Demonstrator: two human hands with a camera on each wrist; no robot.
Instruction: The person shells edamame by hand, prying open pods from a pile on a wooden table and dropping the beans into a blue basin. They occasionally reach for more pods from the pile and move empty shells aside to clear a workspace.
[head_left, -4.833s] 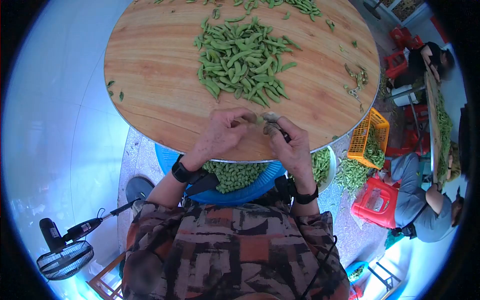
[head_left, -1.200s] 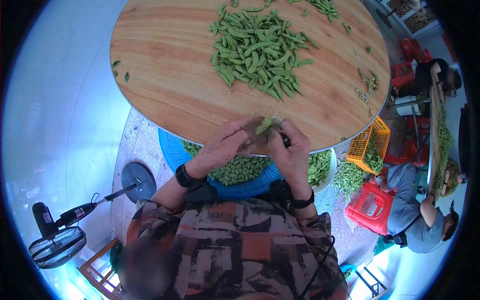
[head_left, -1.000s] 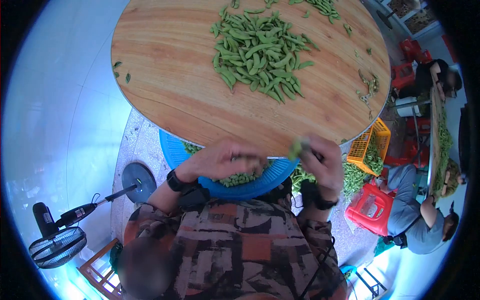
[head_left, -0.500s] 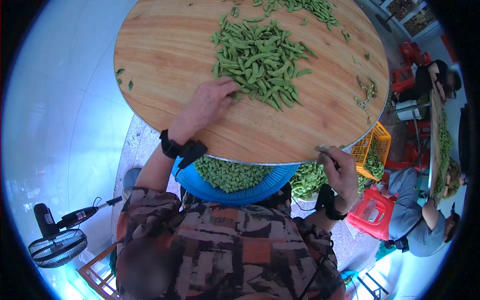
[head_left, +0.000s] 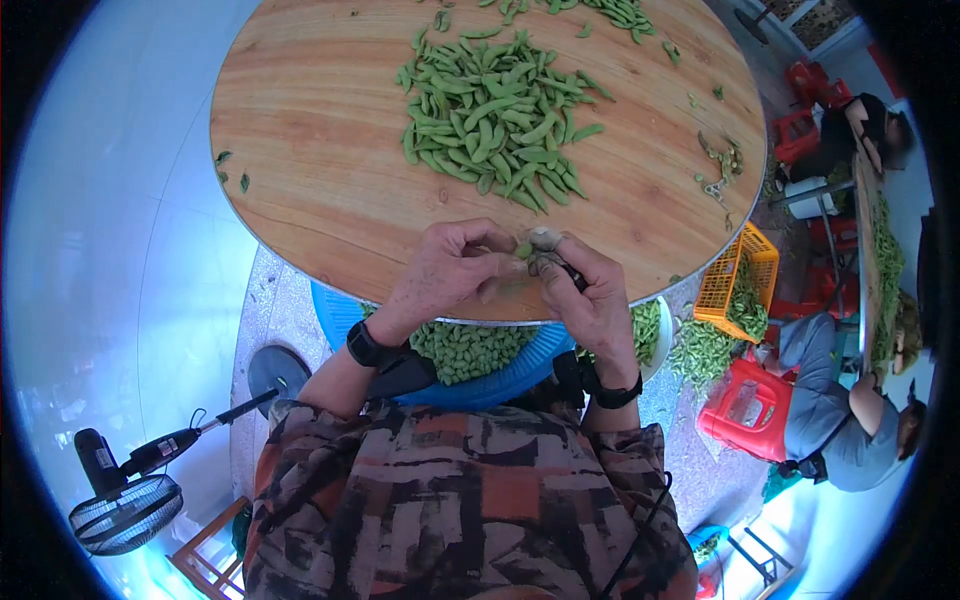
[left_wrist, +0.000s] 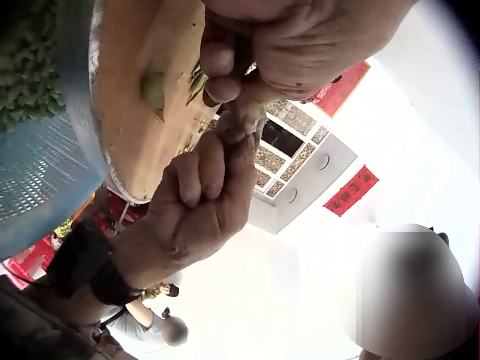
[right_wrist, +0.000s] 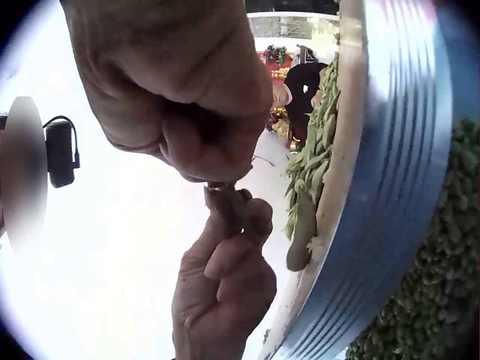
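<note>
Both hands meet above the near edge of a round wooden table [head_left: 320, 210]. The left hand [head_left: 452, 268] pinches one end of a green pod [head_left: 524, 250]; the right hand [head_left: 588, 295] grips its other side, with a small dark object [head_left: 574, 278] in its curled fingers. In the left wrist view the right hand's [left_wrist: 202, 195] fingertips touch the left's; the right wrist view shows the left hand [right_wrist: 225, 292] below the right. A heap of pods [head_left: 495, 120] lies beyond them. Below the table edge, a blue basin [head_left: 490, 385] holds shelled green beans [head_left: 465, 350].
More pods lie at the table's far side, with scraps [head_left: 722, 165] at the right. A pale bowl [head_left: 664, 340] and a yellow crate [head_left: 714, 285] of pods stand at the right, near a red stool [head_left: 745, 410] and a seated person. A fan [head_left: 125, 512] stands at the left.
The left hand has come back from the heap toward the body with a pod. My right hand has moved left and up from the table's right edge, and the two hands are together again.
</note>
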